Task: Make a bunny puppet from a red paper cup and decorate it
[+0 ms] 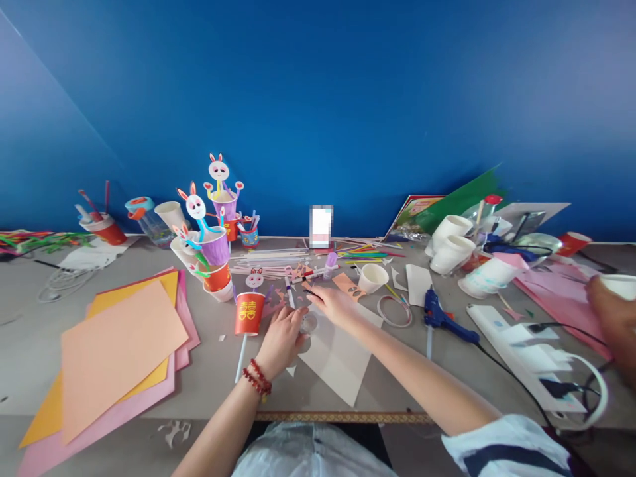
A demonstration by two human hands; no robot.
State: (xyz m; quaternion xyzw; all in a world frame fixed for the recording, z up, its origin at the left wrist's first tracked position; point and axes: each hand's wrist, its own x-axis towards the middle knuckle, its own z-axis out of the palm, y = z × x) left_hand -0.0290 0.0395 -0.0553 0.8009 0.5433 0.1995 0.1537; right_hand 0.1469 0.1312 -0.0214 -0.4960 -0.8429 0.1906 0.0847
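A white sheet [342,364] lies handy under the right arm [397,368]; beside it, the left hand [284,334] curls by a clear round thing [309,323], grip unclear, perhaps steadying; farther, the right hand [325,301] pinches a slim dark tool [310,292] over the tabletop [203,377]

The table [209,371] bears a white sheet [342,368] and colored paper [119,358].

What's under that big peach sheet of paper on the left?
Under the peach sheet, a yellow-orange sheet and pink sheets show past its edges. Their middles are covered, so anything else hidden there can't be seen.
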